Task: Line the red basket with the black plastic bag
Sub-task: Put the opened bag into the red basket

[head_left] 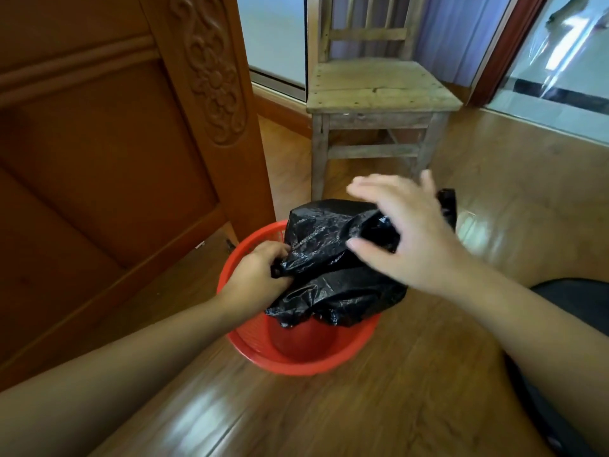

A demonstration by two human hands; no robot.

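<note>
Gripping a bunched edge of the black plastic bag (333, 265), the left hand (257, 275) holds it crumpled over the red basket (296, 357) on the wooden floor (412, 390); the right hand (408, 235) hovers above, fingers (369, 188) spread loose.

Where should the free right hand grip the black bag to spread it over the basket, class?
Grip the loose far-right edge of the black bag, coming from above right, opposite the left hand pinching its left side; the bag sits bunched over the red basket.
</note>
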